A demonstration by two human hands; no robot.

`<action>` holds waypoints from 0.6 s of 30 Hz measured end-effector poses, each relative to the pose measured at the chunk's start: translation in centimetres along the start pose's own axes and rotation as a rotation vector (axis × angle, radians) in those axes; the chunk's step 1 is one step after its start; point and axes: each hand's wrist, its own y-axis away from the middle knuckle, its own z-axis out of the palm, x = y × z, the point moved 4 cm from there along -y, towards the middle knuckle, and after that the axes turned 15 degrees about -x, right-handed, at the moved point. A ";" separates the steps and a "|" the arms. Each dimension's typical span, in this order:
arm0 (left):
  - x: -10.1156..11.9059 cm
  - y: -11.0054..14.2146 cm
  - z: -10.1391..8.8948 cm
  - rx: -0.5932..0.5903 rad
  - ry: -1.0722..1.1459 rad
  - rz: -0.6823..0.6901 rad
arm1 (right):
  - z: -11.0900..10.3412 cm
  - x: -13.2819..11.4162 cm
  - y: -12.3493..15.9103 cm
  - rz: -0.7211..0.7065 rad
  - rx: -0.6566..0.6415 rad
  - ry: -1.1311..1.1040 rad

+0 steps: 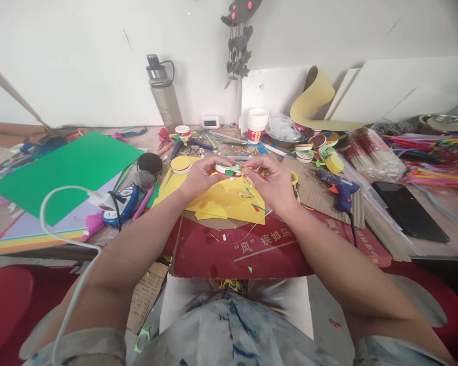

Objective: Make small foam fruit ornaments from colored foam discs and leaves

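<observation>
My left hand (201, 177) is closed around the edge of a small round paper craft piece (229, 171), white and red with green patches on its side. My right hand (270, 184) pinches at the right end of this piece; a thin yellowish bit shows by the fingertips, too small to name. Both hands hover over yellow paper sheets (209, 201) strewn with tiny cut scraps. Left of my left hand sits a similar round piece with a yellow top (180, 164). Yellow scissor handles (294, 178) show just beyond my right hand.
A blue glue gun (341, 190) lies on cardboard at the right, near a black phone (410, 211). Paper cups (257, 125) and a tall bottle (165, 94) stand at the back. Green paper (66, 173) covers the left side. A white cable (46, 203) crosses my left arm.
</observation>
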 end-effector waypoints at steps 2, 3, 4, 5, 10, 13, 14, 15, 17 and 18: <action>0.1 0.0 0.0 -0.011 0.012 0.010 | 0.0 0.0 0.0 0.001 0.001 0.008; 0.1 0.0 0.0 -0.016 0.018 0.015 | 0.0 0.0 0.0 -0.002 0.003 0.006; 0.1 0.0 0.0 -0.017 0.023 0.016 | 0.0 0.1 0.0 -0.008 0.004 0.000; 0.1 0.0 0.0 -0.016 0.025 0.011 | 0.1 0.1 0.0 -0.017 0.005 -0.007; 0.0 0.1 0.0 -0.017 0.023 -0.052 | 0.2 0.4 0.0 -0.061 0.016 -0.031; -0.4 0.2 -0.1 0.005 0.058 -0.122 | 0.3 0.8 -0.1 -0.063 0.014 -0.067; -0.5 0.3 0.0 0.007 0.086 -0.146 | 0.4 1.0 -0.2 -0.055 0.010 -0.090; -0.6 0.3 0.0 0.004 0.119 -0.165 | 0.5 1.2 -0.2 -0.042 0.008 -0.116; -0.6 0.3 0.2 -0.007 0.183 -0.189 | 0.6 1.7 -0.4 -0.012 0.012 -0.168; -0.5 0.2 0.3 -0.011 0.207 -0.202 | 0.6 1.9 -0.5 0.003 0.013 -0.185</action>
